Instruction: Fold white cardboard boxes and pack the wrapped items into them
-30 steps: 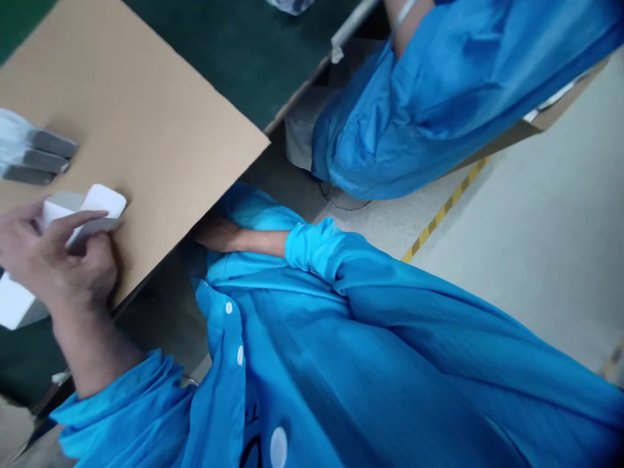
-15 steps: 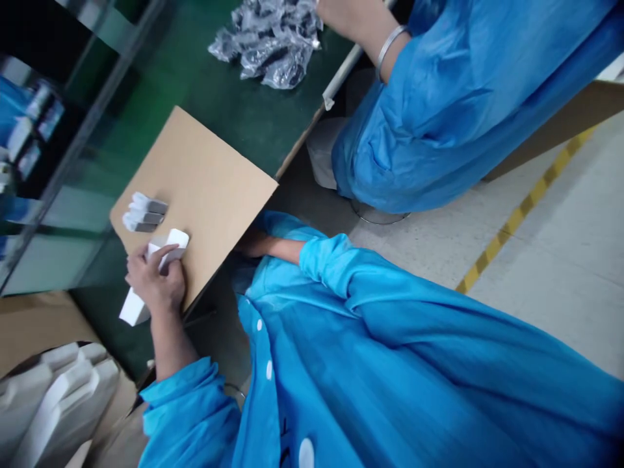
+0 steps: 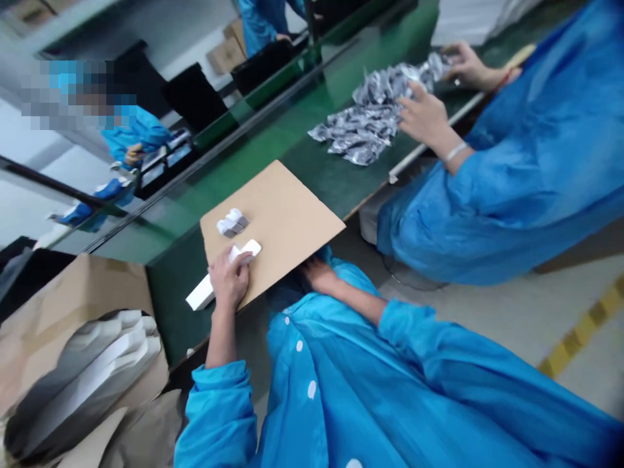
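Note:
On the cardboard sheet, my left hand is closed around a long, narrow white carton. One end of the carton sticks out past the sheet at the lower left, and its other end shows beyond my fingers. Just behind that hand, a small group of white-and-grey pieces stands on the sheet; their kind is unclear. My right hand rests low by my lap, near the front edge of the sheet. Shadow and the sheet's edge hide its fingers.
An open cardboard box at the left holds several flat white cartons. To the right, a co-worker's hands touch plastic-wrapped items on the green table. Another person sits across the bench behind a clear panel.
My view has swung up and left, bringing the far side and the co-worker's second hand into sight. My left hand stays on the carton; my right hand remains low.

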{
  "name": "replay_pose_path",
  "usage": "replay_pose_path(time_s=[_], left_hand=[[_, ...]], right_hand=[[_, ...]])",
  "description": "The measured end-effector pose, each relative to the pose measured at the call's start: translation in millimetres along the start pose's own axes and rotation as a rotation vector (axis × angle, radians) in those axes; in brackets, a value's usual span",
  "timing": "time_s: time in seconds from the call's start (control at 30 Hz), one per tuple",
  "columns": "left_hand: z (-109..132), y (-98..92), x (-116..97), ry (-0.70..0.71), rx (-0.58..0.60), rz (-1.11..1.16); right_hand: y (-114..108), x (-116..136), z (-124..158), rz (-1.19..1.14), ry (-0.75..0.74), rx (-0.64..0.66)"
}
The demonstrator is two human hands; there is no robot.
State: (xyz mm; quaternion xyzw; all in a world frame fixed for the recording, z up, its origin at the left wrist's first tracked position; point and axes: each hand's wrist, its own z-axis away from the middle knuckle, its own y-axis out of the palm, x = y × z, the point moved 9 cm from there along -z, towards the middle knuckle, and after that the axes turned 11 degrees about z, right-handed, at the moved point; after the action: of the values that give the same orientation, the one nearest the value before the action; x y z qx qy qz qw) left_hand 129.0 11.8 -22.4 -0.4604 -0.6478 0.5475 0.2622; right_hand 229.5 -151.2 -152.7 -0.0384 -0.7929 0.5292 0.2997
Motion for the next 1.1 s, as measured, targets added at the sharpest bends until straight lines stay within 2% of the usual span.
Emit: replay_pose_path(time_s=[0.07,0.13,0.23,0.3,0.37,0.43,0.47,0.5,0.53,0.6,0.67,0.73,0.83,0.9,0.97,1.03,1.1], left_hand=[[1,-0.9,0,0.013,0.015,0.016],[1,-1.6,1,0.023,0.041,0.044],[-1,-0.3,7,0.047,0.110,0.119],[-2,2.3,12,0.065,0.153,0.185],[-2,4.9,16,0.080,0.166,0.228],[-1,5.2,17,0.110,0.136,0.211],[0,4.5,16,0.133,0.110,0.184],[1,3.2,13,0.158,0.081,0.152],[3,1.7,10,0.179,0.051,0.123],[5,-1.2,5,0.197,0.002,0.088],[6,-2.2,2,0.196,-0.022,0.072],[6,-0.9,2,0.194,-0.020,0.078],[4,0.0,6,0.193,-0.025,0.127],[3,-0.9,8,0.194,-0.027,0.165],[2,-2.1,7,0.206,-0.012,0.207],[1,-5.1,5,0.215,-0.013,0.256],[0,-7.5,4,0.204,-0.022,0.298]], right_hand=[[-3,-11,11,-0.022,0.022,0.076],[-21,-22,28,-0.055,0.049,0.103],[-71,-23,54,-0.125,-0.003,0.168],[-111,-12,59,-0.196,-0.048,0.158],[-154,0,43,-0.281,-0.053,-0.038],[-182,11,17,-0.285,-0.049,-0.337],[-184,15,3,-0.241,-0.041,-0.451],[-177,18,-15,-0.163,-0.028,-0.486],[-164,19,-35,-0.079,-0.011,-0.453],[-131,17,-70,0.047,0.006,-0.272],[-109,13,-92,0.097,-0.039,-0.076],[-112,6,-100,0.141,-0.056,-0.022],[-128,-4,-104,0.295,0.033,-0.011],[-121,-5,-105,0.392,0.083,0.057],[-106,-2,-106,0.429,0.101,0.128],[-98,5,-109,0.359,0.092,0.110],[-98,15,-114,0.153,0.036,0.074]])
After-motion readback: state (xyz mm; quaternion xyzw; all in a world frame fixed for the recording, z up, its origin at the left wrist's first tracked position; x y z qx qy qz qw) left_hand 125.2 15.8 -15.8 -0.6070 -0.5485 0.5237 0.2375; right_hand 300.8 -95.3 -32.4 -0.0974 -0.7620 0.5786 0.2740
